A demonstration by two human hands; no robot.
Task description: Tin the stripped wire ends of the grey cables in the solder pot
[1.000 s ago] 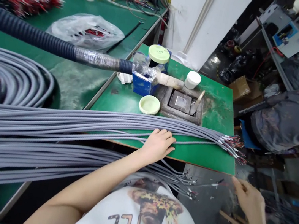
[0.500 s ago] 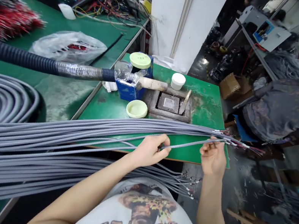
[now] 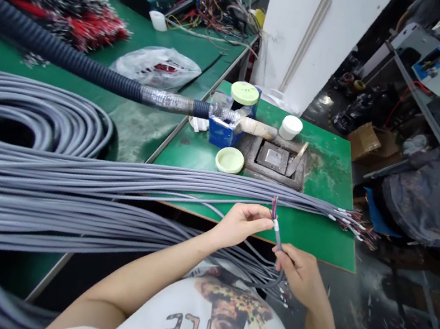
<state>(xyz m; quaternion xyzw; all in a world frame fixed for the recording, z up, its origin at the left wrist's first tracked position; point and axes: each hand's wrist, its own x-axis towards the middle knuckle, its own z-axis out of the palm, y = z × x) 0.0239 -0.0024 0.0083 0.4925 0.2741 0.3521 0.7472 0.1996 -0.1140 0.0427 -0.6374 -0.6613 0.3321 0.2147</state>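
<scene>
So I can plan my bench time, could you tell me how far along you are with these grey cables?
Done: many cable ends on the green bench already show coloured wires past white sleeves. In hand: one grey cable, gripped by the left hand and right hand. Remaining: the long bundle across the bench; how many remain I cannot tell.

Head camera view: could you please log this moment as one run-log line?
left hand: beside stripped end | right hand: gripping grey multicore cable
</scene>
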